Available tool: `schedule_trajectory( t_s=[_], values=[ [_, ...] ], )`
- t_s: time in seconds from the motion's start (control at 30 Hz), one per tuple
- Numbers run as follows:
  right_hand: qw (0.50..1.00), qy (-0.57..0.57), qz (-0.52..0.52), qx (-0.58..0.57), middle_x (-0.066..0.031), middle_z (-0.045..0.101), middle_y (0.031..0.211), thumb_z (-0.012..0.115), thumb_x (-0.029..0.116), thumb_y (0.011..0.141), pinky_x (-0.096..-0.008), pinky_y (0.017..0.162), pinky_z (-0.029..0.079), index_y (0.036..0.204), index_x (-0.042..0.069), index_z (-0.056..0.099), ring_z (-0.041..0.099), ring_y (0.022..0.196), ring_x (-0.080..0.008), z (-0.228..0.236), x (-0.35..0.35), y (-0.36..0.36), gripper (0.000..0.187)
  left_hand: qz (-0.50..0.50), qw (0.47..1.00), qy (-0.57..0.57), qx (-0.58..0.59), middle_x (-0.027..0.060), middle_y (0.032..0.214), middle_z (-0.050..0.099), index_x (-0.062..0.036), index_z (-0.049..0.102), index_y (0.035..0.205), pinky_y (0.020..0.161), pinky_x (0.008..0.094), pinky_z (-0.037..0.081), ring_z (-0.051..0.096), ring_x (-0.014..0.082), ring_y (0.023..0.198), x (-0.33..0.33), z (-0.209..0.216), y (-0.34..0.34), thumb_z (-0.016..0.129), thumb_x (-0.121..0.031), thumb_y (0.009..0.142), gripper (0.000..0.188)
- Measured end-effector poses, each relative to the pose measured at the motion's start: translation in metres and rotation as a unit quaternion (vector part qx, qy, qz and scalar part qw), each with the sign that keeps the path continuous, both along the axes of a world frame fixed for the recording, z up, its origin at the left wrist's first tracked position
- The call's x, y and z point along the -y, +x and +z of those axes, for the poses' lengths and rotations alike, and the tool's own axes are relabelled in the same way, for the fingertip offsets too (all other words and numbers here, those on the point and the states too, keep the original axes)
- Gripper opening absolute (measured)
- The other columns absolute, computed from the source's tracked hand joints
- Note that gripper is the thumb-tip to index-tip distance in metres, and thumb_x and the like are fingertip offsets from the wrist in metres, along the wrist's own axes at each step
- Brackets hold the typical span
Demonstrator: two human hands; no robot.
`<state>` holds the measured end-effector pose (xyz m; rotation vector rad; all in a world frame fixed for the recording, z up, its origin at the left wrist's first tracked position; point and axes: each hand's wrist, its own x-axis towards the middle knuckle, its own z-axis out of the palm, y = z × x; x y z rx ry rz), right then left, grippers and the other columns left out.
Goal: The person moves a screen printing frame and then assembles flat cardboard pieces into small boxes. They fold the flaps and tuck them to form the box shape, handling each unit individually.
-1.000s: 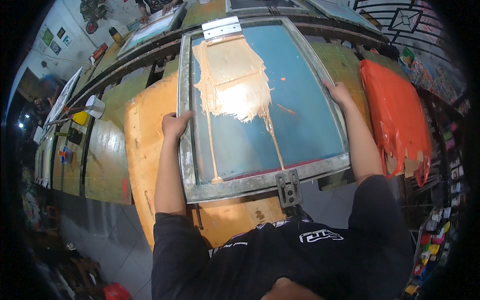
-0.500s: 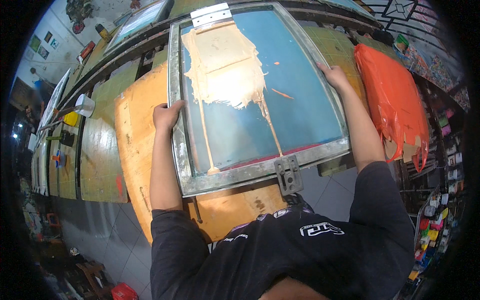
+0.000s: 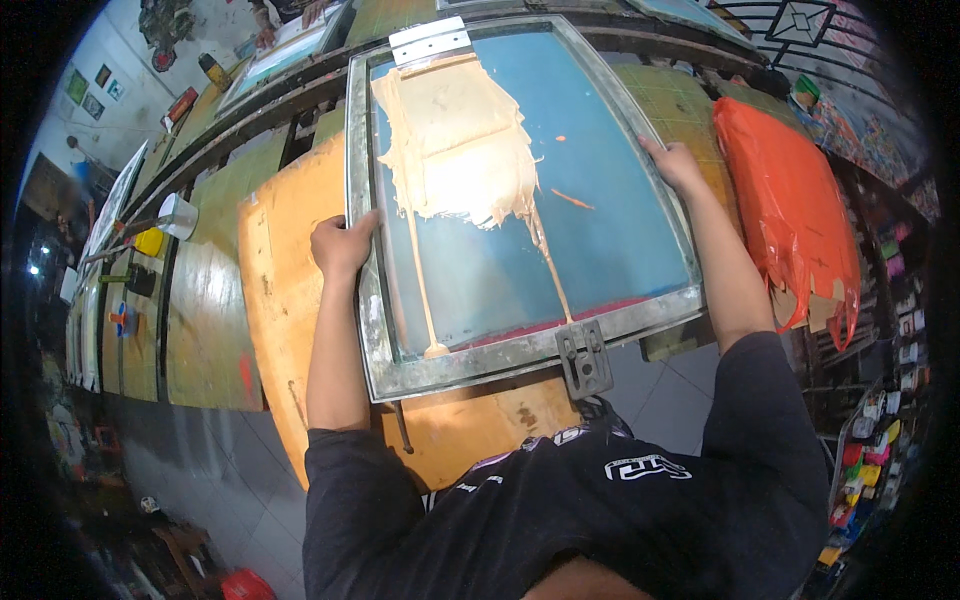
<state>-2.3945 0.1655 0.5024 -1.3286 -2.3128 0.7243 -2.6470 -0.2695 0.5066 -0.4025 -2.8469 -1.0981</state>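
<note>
A screen printing frame [image 3: 460, 368] with a grey metal rim and blue mesh [image 3: 610, 225] lies tilted before me. My left hand [image 3: 342, 245] is closed round its left rim, thumb on top. On the opposite side, my right hand [image 3: 678, 165] grips the right rim, its fingers partly hidden beneath. Thick cream-peach ink [image 3: 455, 150] covers the upper left of the mesh, with two streaks running toward the near edge. A squeegee with a pale metal holder [image 3: 430, 42] rests at the far end of the ink. A slotted metal bracket [image 3: 584, 362] sits on the near rim.
An orange-yellow board [image 3: 290, 250] lies under the frame. To the right is an orange-red plastic bag [image 3: 785, 200]. Greenish print tables [image 3: 215, 320] carry a white cup [image 3: 178, 216] at left. Another person's hand [image 3: 265, 38] shows at the far upper left.
The whole view has shifted slightly, so things sit a little lower and to the right. Another person's hands now show at the upper left. My grip on the frame looks unchanged.
</note>
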Motion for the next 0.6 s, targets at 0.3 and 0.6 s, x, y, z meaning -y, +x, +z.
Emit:
schedule_trajectory(
  t_s=[0.3, 0.6],
  values=[
    [1.0, 0.007, -0.009, 0.002, -0.0275, 0.061, 0.097, 0.052, 0.057, 0.08, -0.0391, 0.083, 0.044, 0.095, -0.009, 0.062, 0.059, 0.094, -0.0352, 0.008, 0.007, -0.001, 0.069, 0.004, 0.996, -0.068, -0.049, 0.0126, 0.077, 0.066, -0.0021, 0.069, 0.088, 0.066, 0.0346, 0.049, 0.063, 0.0253, 0.07, 0.003, 0.012, 0.01, 0.072, -0.046, 0.064, 0.05],
    [0.983, 0.166, -0.071, -0.037, -0.0248, 0.046, 0.127, 0.051, 0.046, 0.086, -0.0376, 0.096, 0.036, 0.13, -0.001, 0.04, 0.049, 0.113, -0.0329, 0.016, 0.004, 0.025, 0.066, -0.339, 0.59, 0.637, 0.362, 0.022, 0.144, 0.018, -0.0082, 0.009, 0.144, 0.103, 0.051, 0.024, 0.026, 0.0412, 0.129, 0.032, 0.052, 0.018, 0.024, -0.084, 0.072, 0.105]
  ],
)
